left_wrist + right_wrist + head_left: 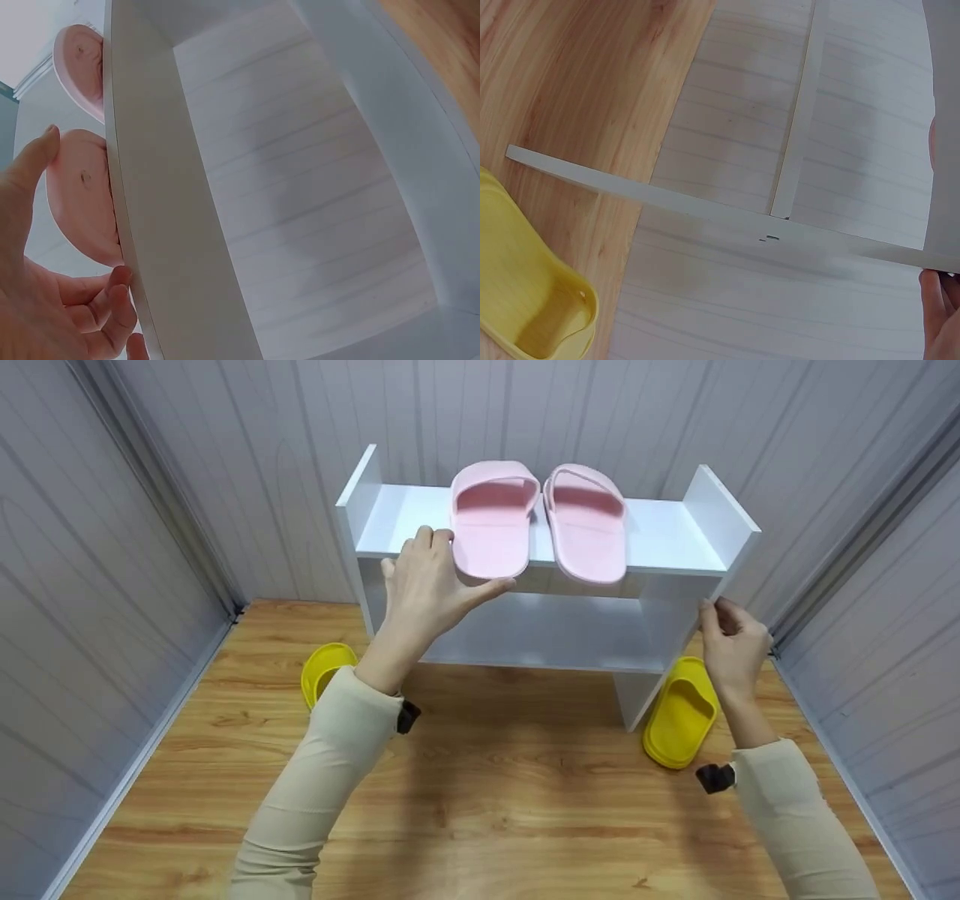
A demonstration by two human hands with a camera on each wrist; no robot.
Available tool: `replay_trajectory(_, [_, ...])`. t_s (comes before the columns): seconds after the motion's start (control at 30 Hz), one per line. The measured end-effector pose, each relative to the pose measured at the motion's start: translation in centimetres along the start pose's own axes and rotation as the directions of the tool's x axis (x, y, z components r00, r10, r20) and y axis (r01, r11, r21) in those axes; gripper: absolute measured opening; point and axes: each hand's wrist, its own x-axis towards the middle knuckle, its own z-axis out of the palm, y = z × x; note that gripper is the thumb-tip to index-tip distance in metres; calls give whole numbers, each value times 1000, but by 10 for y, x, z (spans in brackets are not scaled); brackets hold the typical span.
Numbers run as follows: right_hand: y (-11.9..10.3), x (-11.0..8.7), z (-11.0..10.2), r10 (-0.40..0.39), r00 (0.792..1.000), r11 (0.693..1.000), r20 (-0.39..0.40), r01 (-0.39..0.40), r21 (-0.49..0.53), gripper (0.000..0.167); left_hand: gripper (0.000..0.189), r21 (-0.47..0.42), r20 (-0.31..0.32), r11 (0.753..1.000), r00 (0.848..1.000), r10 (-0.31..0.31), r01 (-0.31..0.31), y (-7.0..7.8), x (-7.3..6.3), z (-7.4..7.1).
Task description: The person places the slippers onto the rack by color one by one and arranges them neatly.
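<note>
A pair of pink slippers stands on the top board of a white shelf (529, 630), heels toward me and slightly over its front edge. My left hand (427, 577) spans the heel of the left slipper (491, 544); in the left wrist view its thumb and fingers touch opposite sides of that heel (81, 191). The right slipper (589, 540) stands beside it, untouched. My right hand (735, 641) pinches the front edge of the shelf's right side panel (705, 210) with thumb and fingers.
One yellow slipper (681, 720) lies on the wooden floor (510, 825) at the shelf's right side. Another yellow slipper (322, 664), partly hidden by my left arm, lies at its left. Panelled walls (225, 450) enclose the back and both sides.
</note>
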Motion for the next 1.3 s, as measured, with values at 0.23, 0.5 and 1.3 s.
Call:
replay_trajectory(0.23, [-15,-2,-2,0,1000,1000,12,0,-3,27,88,16,-4,1000,1000,10,-10,1,2,0])
replay_trajectory(0.5, [-17,-2,-1,-19,1000,1000,12,19,-4,26,89,-2,7,1000,1000,7,-7,0,5,1])
replay_trajectory(1.3, [-1,2,-1,-2,1000,1000,-22,1,-28,27,33,-364,-721,814,690,62,-453,-65,-29,-2])
